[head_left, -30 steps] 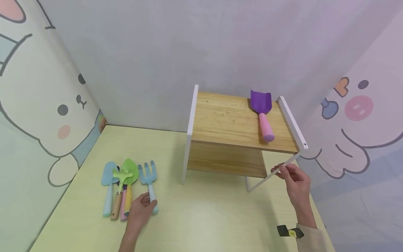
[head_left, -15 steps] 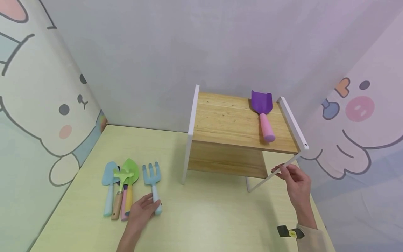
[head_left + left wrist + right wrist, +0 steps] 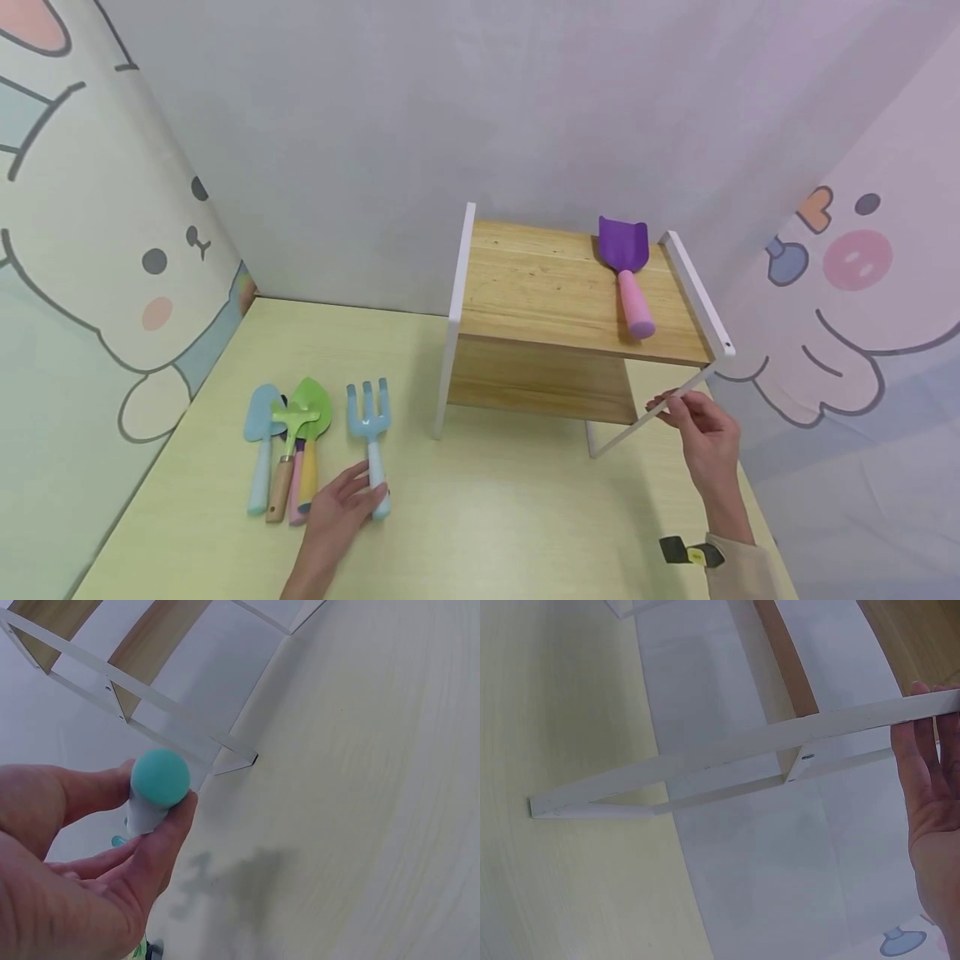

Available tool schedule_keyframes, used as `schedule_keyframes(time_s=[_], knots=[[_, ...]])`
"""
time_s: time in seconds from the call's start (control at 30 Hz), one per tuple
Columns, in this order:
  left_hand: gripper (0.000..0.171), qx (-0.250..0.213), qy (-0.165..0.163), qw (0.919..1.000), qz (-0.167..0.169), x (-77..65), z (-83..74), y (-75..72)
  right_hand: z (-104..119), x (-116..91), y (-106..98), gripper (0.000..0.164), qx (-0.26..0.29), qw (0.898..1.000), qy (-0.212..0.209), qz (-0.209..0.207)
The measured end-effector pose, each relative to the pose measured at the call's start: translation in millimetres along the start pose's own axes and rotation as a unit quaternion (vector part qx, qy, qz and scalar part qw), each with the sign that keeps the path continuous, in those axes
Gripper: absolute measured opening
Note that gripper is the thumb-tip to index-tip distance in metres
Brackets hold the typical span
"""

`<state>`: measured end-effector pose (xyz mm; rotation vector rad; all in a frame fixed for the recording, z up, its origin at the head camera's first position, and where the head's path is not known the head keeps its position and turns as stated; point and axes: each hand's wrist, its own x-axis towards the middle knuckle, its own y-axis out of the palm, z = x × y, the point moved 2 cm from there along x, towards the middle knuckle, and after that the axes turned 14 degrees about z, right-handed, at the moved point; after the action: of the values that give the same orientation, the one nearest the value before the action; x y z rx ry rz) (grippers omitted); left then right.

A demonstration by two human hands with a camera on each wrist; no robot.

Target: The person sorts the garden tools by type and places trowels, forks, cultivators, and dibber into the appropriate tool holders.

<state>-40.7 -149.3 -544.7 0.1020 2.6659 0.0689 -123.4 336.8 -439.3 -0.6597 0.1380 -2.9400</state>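
My left hand pinches the handle of a light blue garden hand fork between thumb and fingers, its tines pointing away. In the left wrist view the rounded turquoise handle end faces the camera, and the fork's shadow falls on the table. At the right, my right hand holds the slanted white front leg of a two-tier wooden shelf, with fingers round behind the bar. The right wrist view shows those fingers at the white bar. A purple trowel with a pink handle lies on the top board.
Left of the fork, several garden tools lie bunched on the table: a blue trowel, a green rake with a wooden handle and a green trowel with a yellow handle among them. A grey curtain hangs behind.
The left hand has shifted the fork a little to the right, away from the bunched tools, and turned it more upright in view. The right hand and the shelf stay put.
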Motion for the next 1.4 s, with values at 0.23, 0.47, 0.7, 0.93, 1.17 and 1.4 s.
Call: schedule_keyframes(time_s=[0.23, 0.47, 0.7, 0.93, 1.17, 1.4], knots=[[0.066, -0.015, 0.009, 0.9998, 0.005, -11.5, -0.7, 4.8, -0.5, 0.5, 0.4, 0.013, 0.027, 0.999, -0.032, 0.010], [0.066, -0.002, 0.015, 0.9999, 0.004, -22.3, -3.5, 9.0, 0.0, 0.8, 1.1, 0.014, 0.046, 0.997, -0.053, 0.020], [0.065, 0.009, 0.033, 0.9994, 0.003, -31.7, -9.1, 16.0, -1.0, -0.5, -0.6, 0.013, 0.023, 0.999, -0.036, 0.013], [0.062, -0.003, 0.066, 0.9978, 0.012, -39.0, -14.0, 24.0, -2.0, 0.6, -1.3, 0.013, 0.013, 0.999, -0.038, 0.016], [0.059, -0.009, 0.090, 0.9956, 0.025, -48.2, -21.5, 30.1, -2.6, 1.0, -1.4, 0.013, 0.011, 0.999, -0.035, 0.017], [0.056, -0.010, 0.128, 0.9911, 0.035, -56.8, -26.4, 35.1, -2.4, 2.0, -0.9, 0.013, 0.031, 0.998, -0.053, 0.022]])
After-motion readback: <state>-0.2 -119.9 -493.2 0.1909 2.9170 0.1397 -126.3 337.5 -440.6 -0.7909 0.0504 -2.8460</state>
